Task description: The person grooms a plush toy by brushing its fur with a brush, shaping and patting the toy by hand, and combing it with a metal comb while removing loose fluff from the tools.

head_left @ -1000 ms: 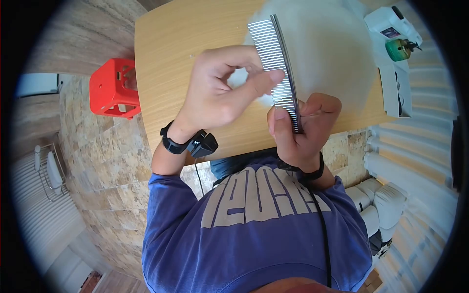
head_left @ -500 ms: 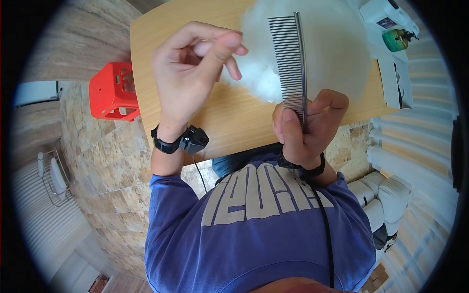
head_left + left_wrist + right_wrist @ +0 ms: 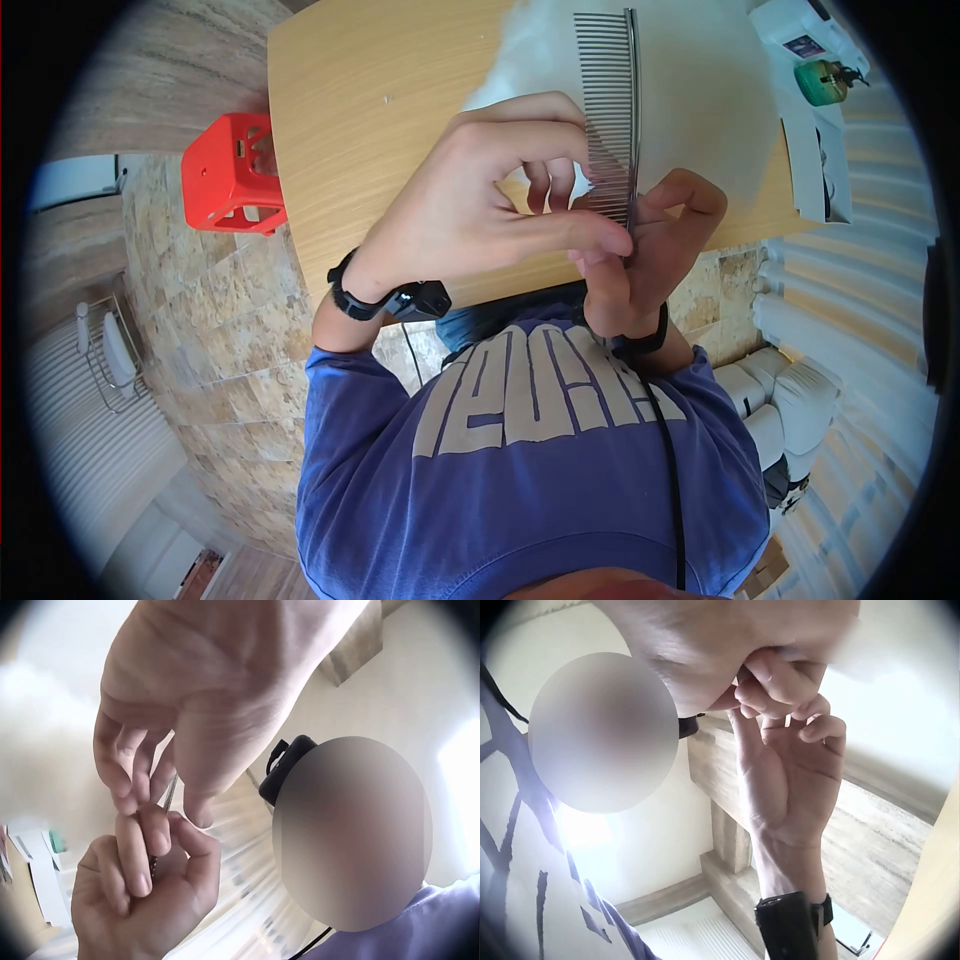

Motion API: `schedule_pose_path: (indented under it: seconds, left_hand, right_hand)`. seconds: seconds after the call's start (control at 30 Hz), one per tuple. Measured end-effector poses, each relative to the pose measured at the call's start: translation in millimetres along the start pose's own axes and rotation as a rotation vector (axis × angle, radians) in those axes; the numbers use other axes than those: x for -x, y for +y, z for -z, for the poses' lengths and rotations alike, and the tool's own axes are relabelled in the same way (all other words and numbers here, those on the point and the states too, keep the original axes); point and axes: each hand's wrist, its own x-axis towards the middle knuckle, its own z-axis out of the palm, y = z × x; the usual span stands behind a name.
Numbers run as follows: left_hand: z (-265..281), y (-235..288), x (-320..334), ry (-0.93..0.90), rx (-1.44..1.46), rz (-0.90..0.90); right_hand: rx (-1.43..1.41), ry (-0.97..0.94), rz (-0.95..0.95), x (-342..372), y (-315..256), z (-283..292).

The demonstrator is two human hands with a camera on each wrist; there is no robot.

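Observation:
A metal comb (image 3: 610, 110) stands up from my right hand (image 3: 665, 250), its long teeth facing left. The right thumb and fingers pinch the comb's lower end. My left hand (image 3: 480, 195) reaches across to the comb's lower half, fingers bent and thumb apart from them. The left thumb tip overlaps the spine near the right thumb, while the index fingertip is right at the teeth. In the left wrist view, the left fingertips (image 3: 124, 799) hang just above the right hand's knuckles. A white fluffy mass (image 3: 700, 90) lies on the table behind the comb.
The wooden table (image 3: 350, 120) has a small pale speck on it. At its right side are a white jug (image 3: 795, 35), a green pump bottle (image 3: 822, 82) and a white open box (image 3: 805, 170). A red stool (image 3: 225, 175) stands to the left.
My left hand moved away from the comb to the left, fingertips together, then came back to the comb's lower part with fingers spread. The right hand, still holding the comb, shifted slightly right.

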Motion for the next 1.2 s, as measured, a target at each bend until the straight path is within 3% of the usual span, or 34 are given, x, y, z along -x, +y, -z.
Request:
schedule_pose_path:
  seconds: [0.07, 0.13, 0.27, 0.33, 0.37, 0.43, 0.57, 0.63, 0.8, 0.97, 1.2]
  left_hand:
    - [-2.0, 0.8, 2.6, 0.025, 0.015, 0.022]
    - [-2.1, 1.5, 2.8, 0.022, -0.095, 0.006]
    - [-10.6, -0.5, 2.2, 0.076, 0.004, 0.062]
    - [-8.2, 0.1, 3.8, 0.082, 0.006, 0.101]
    - [-7.0, 2.8, 5.1, 0.084, 0.002, 0.104]
    - [-5.6, 9.8, 6.4, 0.2, 0.089, 0.21]
    - [-2.9, 12.3, 5.0, 0.233, 0.148, 0.206]
    - [-1.9, 13.0, 5.8, 0.217, 0.175, 0.241]
    - [13.4, 25.0, 5.4, 0.148, 0.205, 0.376]
    - [28.9, 21.6, 8.7, 0.089, -0.118, 0.2]
    - [46.3, 28.9, 10.3, 0.142, -0.172, 0.182]
  right_hand:
    - [-0.003, 0.031, -0.069, 1.7, 1.9, 0.6]
    - [0.067, -0.164, 0.151, -6.0, 7.8, 5.0]
    - [0.228, -0.201, 0.182, -6.2, 5.8, 14.6]
    - [0.594, -0.208, 0.154, -5.1, 0.5, 16.8]
    - [0.588, -0.208, 0.154, -4.9, -0.6, 9.7]
    - [0.314, 0.196, -0.028, -5.8, -1.2, -7.2]
    - [0.4, 0.067, -0.097, -17.4, -9.0, -2.9]
    - [0.497, -0.095, -0.011, -15.4, -2.7, 3.1]
    - [0.474, -0.018, -0.049, -16.3, -14.8, -0.2]
    - [0.508, -0.016, 0.04, -14.2, -12.8, 0.0]
    - [0.412, 0.08, -0.062, -11.0, -14.6, 12.9]
